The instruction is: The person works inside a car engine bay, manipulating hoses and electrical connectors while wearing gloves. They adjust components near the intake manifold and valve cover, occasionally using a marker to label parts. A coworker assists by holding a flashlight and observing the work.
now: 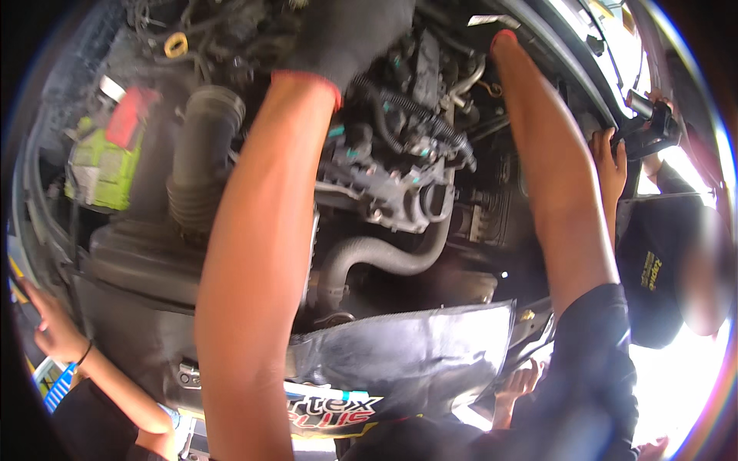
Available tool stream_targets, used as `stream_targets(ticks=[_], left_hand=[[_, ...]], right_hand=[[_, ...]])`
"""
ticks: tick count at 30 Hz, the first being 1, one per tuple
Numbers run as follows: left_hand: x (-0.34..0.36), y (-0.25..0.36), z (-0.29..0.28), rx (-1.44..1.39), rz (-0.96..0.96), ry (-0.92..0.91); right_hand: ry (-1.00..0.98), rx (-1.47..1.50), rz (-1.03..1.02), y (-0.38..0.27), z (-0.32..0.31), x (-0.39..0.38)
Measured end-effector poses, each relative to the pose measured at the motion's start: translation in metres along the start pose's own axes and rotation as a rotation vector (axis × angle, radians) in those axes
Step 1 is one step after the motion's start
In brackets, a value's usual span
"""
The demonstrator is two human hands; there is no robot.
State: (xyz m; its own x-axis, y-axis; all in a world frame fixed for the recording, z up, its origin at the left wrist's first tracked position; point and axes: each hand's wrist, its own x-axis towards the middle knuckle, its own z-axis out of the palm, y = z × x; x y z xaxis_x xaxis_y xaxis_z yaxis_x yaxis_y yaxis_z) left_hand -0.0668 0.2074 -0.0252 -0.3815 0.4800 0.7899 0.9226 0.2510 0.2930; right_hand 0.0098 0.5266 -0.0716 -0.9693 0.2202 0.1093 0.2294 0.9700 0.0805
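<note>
Over the far side of an open engine bay, my left hand (350, 34) wears a dark glove with a red cuff. Its fingers run past the upper edge and blur, so what they touch is hidden. My right arm reaches deeper at the far right, where only the red glove cuff (503, 38) shows; that hand is out of sight among the parts. Between my arms lies the engine (403, 180), with wiring and a ribbed black conduit (411, 107). A curved grey hose (384, 257) runs in front of it.
At left are a battery with a green label (104, 173), a thick intake duct (204, 146) and a black housing (146, 257). A shiny cover (430, 346) drapes the front edge. A co-worker's hand (58, 326) is at left; another person at right holds a black device (653, 123).
</note>
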Motion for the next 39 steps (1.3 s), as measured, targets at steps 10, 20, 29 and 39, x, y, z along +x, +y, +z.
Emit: stream_targets(ticks=[10, 20, 29, 39], left_hand=[[0.091, -0.009, 0.142, 0.179, -0.209, -0.755], [0.103, -0.049, 0.169, 0.263, -0.103, -0.886], [0.118, -0.065, 0.169, 0.237, -0.061, -0.945], [0.123, -0.073, 0.159, 0.268, -0.049, -0.935]], right_hand=[[0.048, 0.226, 0.161, -0.028, 0.033, 0.024], [0.08, 0.391, 0.261, -0.068, 0.026, 0.002], [0.644, 0.551, 0.295, -0.071, 0.03, -0.023], [0.662, 0.443, 0.265, -0.086, 0.024, -0.028]])
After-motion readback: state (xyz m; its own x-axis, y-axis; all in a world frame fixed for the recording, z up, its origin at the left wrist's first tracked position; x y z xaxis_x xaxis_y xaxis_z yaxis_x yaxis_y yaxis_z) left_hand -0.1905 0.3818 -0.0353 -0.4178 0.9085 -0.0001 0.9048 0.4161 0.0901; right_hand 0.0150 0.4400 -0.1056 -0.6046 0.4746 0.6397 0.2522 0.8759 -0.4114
